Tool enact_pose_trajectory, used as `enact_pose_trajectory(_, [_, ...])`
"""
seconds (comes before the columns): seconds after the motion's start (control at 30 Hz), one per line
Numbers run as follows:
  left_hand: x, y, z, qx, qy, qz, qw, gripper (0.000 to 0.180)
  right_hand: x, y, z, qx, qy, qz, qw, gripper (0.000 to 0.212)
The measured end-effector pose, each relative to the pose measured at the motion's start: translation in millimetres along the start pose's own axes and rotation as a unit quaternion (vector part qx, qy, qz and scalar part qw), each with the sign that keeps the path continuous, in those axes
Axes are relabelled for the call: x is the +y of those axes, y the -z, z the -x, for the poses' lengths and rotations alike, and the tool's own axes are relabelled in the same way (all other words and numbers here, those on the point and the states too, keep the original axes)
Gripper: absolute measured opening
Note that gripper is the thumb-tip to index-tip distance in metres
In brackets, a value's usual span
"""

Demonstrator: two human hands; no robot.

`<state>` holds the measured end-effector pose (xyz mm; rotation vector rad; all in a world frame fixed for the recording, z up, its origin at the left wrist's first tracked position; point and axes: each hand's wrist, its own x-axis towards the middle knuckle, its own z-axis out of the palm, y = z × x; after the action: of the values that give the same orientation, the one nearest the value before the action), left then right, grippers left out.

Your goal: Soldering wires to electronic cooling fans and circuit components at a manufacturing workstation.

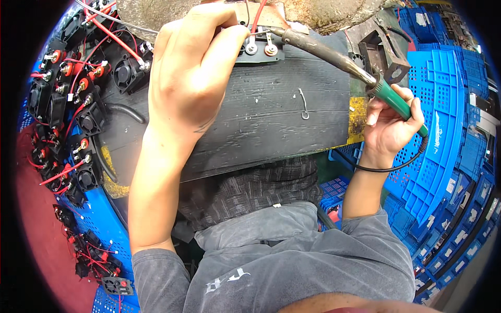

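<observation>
My right hand (390, 125) is wrapped round the green handle of a soldering iron (329, 56), whose metal barrel points up and to the left. Its tip reaches the terminals on a small black panel (261, 57) at the table's far edge. A red wire (258, 18) comes down to one of these ring-shaped metal terminals (251, 48). Fingers closed in a pinch, my left hand (195, 73) is beside the panel. A thin silvery solder wire (260, 33) shows between its fingertips and the iron's tip; the hand hides part of the panel.
Black fans with red wires (125, 75) crowd the left side, some in a blue crate (102, 214). A bent wire piece (303, 104) lies on the black tabletop (271, 125). Behind the right hand stand a metal bracket (383, 57) and a blue perforated crate (436, 104).
</observation>
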<state>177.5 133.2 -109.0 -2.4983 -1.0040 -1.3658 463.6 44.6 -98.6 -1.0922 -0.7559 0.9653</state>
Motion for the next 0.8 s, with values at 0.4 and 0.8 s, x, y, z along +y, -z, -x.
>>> enact_pose_trajectory(0.4, [2.2, 3.7, -0.1, -0.011, 0.0, -0.01, 1.0, 0.024, -3.2, 2.7, 0.8, -0.019, -0.007, -0.004, 1.0, 0.046])
enact_pose_trajectory(0.8, [5.0, 3.5, 0.7, -0.019, 0.0, -0.017, 1.0, 0.025, -4.9, 5.1, 0.7, -0.022, -0.014, -0.013, 1.0, 0.046])
